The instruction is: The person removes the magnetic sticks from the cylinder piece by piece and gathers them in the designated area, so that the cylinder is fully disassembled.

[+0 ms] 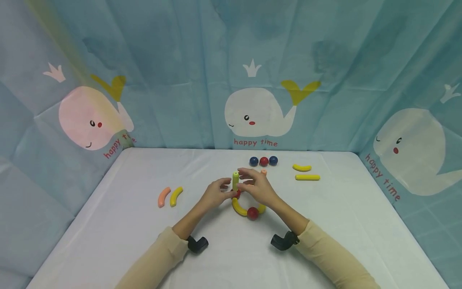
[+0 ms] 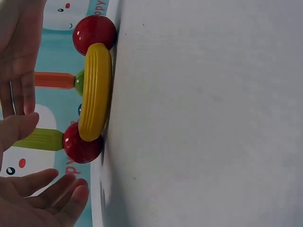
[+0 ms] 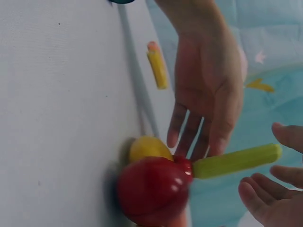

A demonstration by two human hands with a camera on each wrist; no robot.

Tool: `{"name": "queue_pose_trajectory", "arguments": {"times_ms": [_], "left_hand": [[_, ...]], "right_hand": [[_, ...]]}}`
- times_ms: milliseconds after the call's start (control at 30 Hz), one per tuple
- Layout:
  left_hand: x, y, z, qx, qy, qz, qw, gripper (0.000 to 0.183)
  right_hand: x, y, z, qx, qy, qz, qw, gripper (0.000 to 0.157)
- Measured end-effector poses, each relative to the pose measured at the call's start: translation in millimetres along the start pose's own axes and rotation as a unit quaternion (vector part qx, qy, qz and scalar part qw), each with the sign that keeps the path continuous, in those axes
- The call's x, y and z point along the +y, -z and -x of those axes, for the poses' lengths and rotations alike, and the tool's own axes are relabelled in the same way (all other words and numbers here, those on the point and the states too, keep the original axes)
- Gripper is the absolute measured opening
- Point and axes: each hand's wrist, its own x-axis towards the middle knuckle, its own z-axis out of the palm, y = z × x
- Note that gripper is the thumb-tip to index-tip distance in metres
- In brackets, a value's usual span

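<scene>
My left hand (image 1: 215, 194) and right hand (image 1: 259, 188) are held around an upright green rod (image 1: 236, 181), fingers spread or loosely bent. The rod stands on a red ball (image 2: 81, 144); in the right wrist view, my left fingertips are close to that ball, and whether they touch is unclear. My right hand is by the rod's top, with no visible grip. A yellow curved piece (image 1: 239, 207) links this ball to a nearer red ball (image 1: 252, 213). Another yellow curved piece (image 1: 262, 208) lies right of it. Behind, an orange rod (image 2: 54, 80) rises from a green ball (image 2: 79, 82).
At the left lie an orange curved piece (image 1: 164, 197) and a yellow curved piece (image 1: 176, 196). Blue balls (image 1: 254, 161) flank a red ball (image 1: 264, 161) at the back. A yellow curved piece (image 1: 301, 167) and straight yellow rod (image 1: 307, 177) lie back right.
</scene>
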Motion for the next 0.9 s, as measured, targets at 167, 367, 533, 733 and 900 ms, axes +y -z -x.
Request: {"name": "queue_pose_trajectory", "arguments": {"times_ms": [167,367,533,733,900], "left_hand": [[-0.5,-4.4,-5.2,-0.012,0.013,-0.023,0.9996,0.056],[3.8,-7.0,-8.9,-0.029,0.023,-0.040,0.9985,0.046],[6.8,-7.5,-9.7,-0.039,0.015,-0.057,0.9975,0.034],[8.1,-7.7,-12.8,-0.043,0.004,-0.077,0.9961,0.028],[7.5,-9.1,-15.2,-0.040,-0.002,-0.083,0.9958,0.024]], "right_hand": [[7,-6.9,-5,-0.005,-0.028,-0.032,0.999,0.053],[13,-12.1,-9,-0.007,-0.061,-0.019,0.998,0.040],[14,-14.6,-10,-0.003,-0.072,-0.020,0.997,0.035],[14,-16.3,-11,0.007,-0.075,-0.009,0.997,0.034],[12,-16.5,-11,0.006,-0.062,-0.004,0.998,0.032]]}}
